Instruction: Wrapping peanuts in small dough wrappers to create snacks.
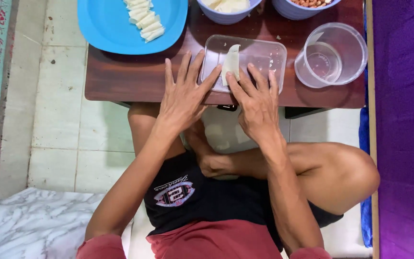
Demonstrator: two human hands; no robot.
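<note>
A pale folded dough wrapper [231, 63] lies on the clear plastic lid [264, 55] at the near edge of your bench [120, 76]. Your left hand [184, 93] is spread flat, fingertips on the lid beside the wrapper; your right hand [257, 103] presses spread fingers on the wrapper's lower edge. A blue plate [106, 24] of rolled wrappers [144, 19] sits far left, a clear round tub [331, 55] to the right.

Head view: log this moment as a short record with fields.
surface: low dark wooden table
left hand: flat, fingers spread, fingertips at the clear plastic lid
right hand: fingertips pressing the pale dough wrapper on that lid
behind left: blue plate with a row of folded wrappers
behind: two bluish bowls, one of them with peanuts
right: empty clear round container
</note>
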